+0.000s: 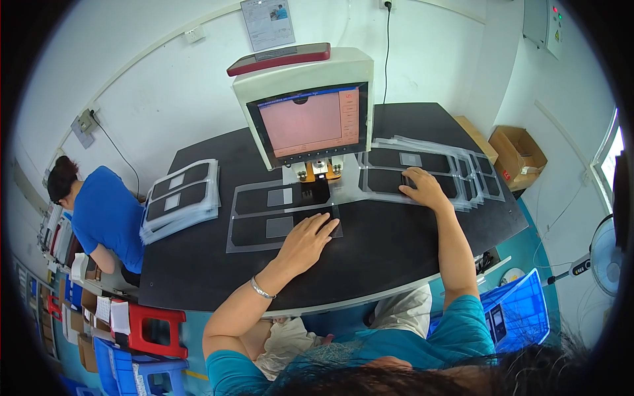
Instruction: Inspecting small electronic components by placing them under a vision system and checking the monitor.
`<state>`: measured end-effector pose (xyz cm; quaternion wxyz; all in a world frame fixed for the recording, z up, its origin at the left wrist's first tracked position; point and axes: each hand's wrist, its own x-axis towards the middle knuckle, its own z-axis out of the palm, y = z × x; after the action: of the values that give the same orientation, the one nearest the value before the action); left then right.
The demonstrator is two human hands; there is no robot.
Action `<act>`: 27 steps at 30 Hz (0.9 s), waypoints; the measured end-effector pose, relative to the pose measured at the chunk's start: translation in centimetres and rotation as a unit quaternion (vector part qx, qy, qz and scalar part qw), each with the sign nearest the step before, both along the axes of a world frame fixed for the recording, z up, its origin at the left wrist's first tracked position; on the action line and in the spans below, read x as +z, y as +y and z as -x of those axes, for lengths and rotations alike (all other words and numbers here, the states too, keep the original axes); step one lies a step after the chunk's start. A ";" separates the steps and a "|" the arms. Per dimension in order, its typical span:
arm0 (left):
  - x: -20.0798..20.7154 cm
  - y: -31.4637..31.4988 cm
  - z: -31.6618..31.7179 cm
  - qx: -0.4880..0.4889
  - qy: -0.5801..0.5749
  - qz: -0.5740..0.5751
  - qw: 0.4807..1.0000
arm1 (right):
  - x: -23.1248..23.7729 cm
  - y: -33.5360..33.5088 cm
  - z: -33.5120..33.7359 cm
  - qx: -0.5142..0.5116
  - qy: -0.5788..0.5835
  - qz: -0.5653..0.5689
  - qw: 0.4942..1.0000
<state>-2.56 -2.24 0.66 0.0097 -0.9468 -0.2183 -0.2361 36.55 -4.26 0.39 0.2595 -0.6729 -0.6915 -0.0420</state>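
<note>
The flat clear sheet with black panels [254, 229] lies on the black table [376, 257], and the left hand [308, 240] rests on its near right corner. So most of the sheet is to the left of that hand and farther away. Its long side runs left to right, tipped up a bit at the right. The left hand is nearer to it; its fingers are spread and it grips nothing. The right hand [426, 190] lies loosely on top of the right pile [382, 179], thumb and fingers apart. That pile fans out to the right. A big white machine [304, 80] with a lit screen [304, 124] stands at the sheet's far side and blocks the way there. The left pile [185, 196] sits apart from the sheet.
</note>
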 end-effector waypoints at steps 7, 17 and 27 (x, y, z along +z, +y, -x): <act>-0.1 0.0 0.0 -0.001 -0.001 -0.013 1.000 | 0.1 0.0 0.1 0.000 0.003 0.001 1.000; 0.6 -0.5 0.4 -0.001 -0.019 0.001 1.000 | 0.4 -0.2 0.1 -0.002 0.002 0.019 1.000; -0.8 3.1 -1.0 0.055 0.000 -0.021 0.998 | -0.2 0.1 -0.1 0.001 -0.001 -0.001 1.000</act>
<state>-1.59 0.90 -0.15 0.0423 -0.9330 -0.2651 -0.2398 36.60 -4.14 0.18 0.2597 -0.6716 -0.6926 -0.0427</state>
